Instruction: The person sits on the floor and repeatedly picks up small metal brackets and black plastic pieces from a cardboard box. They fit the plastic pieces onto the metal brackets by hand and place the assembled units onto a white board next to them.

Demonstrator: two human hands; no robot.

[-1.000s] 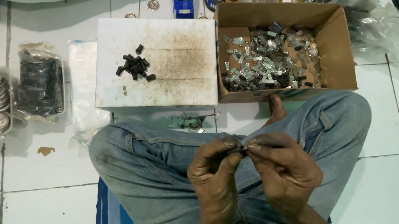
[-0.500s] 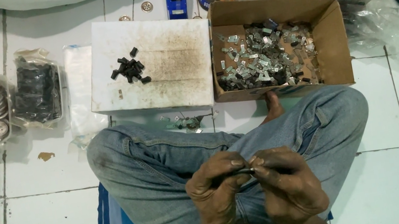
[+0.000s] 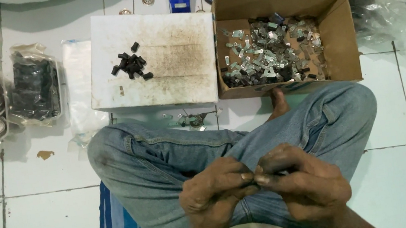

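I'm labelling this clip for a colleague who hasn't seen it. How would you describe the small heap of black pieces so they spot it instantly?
Start at the white board lying flat on the tiled floor, left of the cardboard box of silvery metal clips. The heap of black pieces sits on the board's upper left part. Unlike the black parts in the clear bag further left, these lie loose and unbagged.

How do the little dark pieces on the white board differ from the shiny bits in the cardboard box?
The small black pieces are dark and matte, while the silvery metal parts glint. The black pieces form one small heap on the stained white board; the metal parts are far more numerous and spread across the floor of the brown cardboard box. Both are loose small parts lying in front of the seated person.
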